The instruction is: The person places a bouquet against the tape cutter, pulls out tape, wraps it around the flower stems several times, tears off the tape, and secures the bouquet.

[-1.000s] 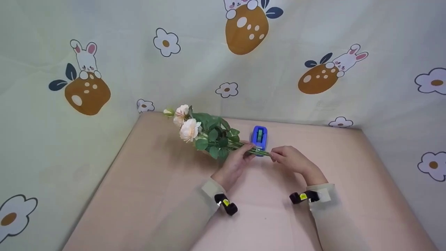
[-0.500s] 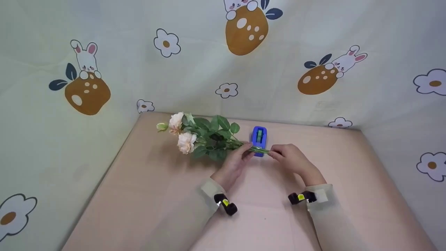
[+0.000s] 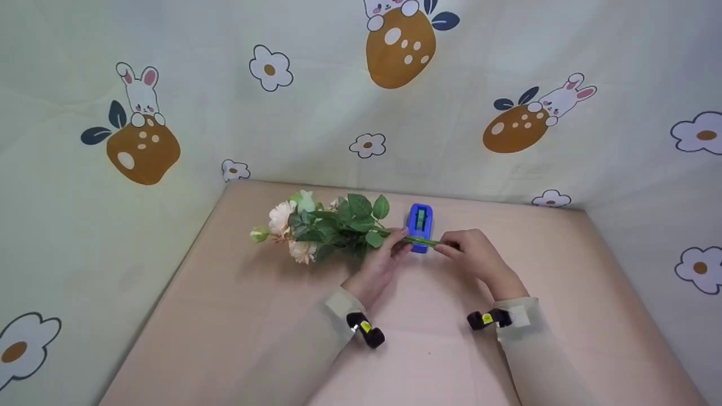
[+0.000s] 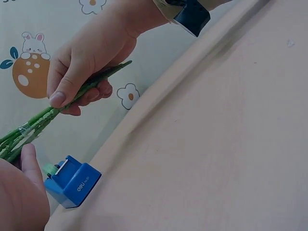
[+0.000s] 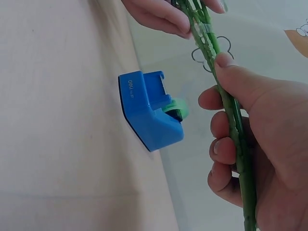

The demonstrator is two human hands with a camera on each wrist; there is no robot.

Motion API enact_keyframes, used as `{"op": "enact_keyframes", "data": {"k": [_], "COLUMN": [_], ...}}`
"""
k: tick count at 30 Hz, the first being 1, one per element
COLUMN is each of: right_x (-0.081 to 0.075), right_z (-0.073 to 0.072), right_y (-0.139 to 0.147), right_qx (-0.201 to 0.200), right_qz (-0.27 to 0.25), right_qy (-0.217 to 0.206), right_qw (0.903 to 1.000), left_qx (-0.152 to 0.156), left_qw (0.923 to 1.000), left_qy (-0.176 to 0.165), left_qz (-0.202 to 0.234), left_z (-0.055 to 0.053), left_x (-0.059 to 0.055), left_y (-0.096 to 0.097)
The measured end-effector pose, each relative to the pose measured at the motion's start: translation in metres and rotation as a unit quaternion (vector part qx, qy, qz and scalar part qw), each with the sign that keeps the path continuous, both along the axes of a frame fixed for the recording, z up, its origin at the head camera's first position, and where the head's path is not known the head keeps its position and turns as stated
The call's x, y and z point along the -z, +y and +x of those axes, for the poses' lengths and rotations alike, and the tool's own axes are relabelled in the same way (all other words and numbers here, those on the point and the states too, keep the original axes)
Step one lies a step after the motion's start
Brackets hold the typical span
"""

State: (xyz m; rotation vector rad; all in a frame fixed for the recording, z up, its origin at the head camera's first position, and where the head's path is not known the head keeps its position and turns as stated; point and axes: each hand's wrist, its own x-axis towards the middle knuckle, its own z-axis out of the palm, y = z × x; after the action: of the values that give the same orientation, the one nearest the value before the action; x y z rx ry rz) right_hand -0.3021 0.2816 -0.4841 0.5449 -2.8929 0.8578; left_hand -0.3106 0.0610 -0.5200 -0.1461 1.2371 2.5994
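Note:
A bouquet of pale pink roses (image 3: 280, 219) with green leaves (image 3: 327, 230) lies sideways above the table, blossoms to the left. My left hand (image 3: 379, 264) holds its stems just below the leaves. Farther along, my right hand (image 3: 479, 259) grips the lower stem ends, thumb on top and fingers curled beneath. Between the two hands, a strip of clear tape (image 5: 206, 29) wraps the green stems (image 5: 245, 178) in the right wrist view. Behind the stems stands a blue tape dispenser (image 3: 420, 220) with a green core, touched by neither hand.
The table (image 3: 225, 316) wears a pinkish-beige cover. Patterned cloth walls (image 3: 316, 101) with rabbits and flowers rise at its back and sides. A black wrist camera (image 3: 365, 330) sits on the left sleeve, another camera (image 3: 489, 319) on the right.
The bouquet has turned about its stems, and its blossoms have shifted down and slightly left. My right hand has rolled a little upward. The dispenser stays put.

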Motion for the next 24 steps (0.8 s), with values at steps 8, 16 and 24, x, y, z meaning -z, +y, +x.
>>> {"op": "enact_keyframes", "data": {"k": [8,16,24], "right_x": [-0.0008,-0.001,-0.0025], "right_z": [0.0004,0.0015,0.0019], "right_y": [0.0012,0.0038,0.0037], "right_qx": [0.005,0.02,0.025], "right_qz": [0.014,0.007,0.014], "right_qy": [0.014,-0.002,-0.012], "right_qw": [0.9998,0.9998,0.9995], "left_qx": [-0.013,-0.008,0.005], "left_qw": [0.9995,0.9992,0.9992], "left_qy": [-0.014,-0.005,0.014], "left_qz": [0.024,0.039,0.037], "left_z": [0.0029,0.0048,0.007], "left_x": [-0.0021,0.0004,0.0013], "left_y": [0.0012,0.0017,0.0002]}}
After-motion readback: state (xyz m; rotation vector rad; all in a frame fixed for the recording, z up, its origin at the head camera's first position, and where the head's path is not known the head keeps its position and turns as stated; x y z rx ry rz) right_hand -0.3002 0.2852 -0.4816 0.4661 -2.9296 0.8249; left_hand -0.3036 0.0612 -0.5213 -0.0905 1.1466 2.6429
